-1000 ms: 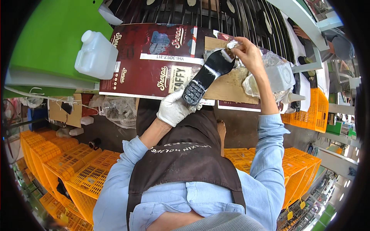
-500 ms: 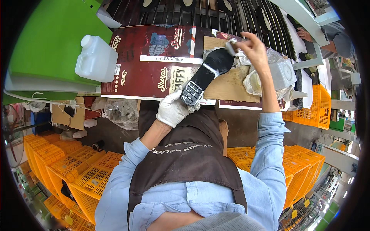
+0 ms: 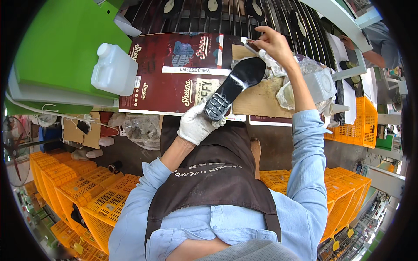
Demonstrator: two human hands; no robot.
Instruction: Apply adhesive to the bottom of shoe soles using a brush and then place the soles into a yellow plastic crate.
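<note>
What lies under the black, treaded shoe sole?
The white-gloved left hand holds the sole by its treaded end. Dark red printed cardboard shows on its left, flat brown cardboard on its right; whatever it covers cannot be seen.

Your left hand (image 3: 195, 125) is gloved in white; your sleeves (image 3: 307, 156) are pale blue and your apron (image 3: 209, 191) dark brown with white lettering. The sole (image 3: 232, 89) is black, crossed by a whitish band, with a pale-and-black grid at its heel. The maroon cardboard (image 3: 159, 89) has a blue print, the jug (image 3: 114, 71) is milky white, the panel (image 3: 65, 48) bright green, the crates (image 3: 109, 200) orange with slotted patterns.
</note>
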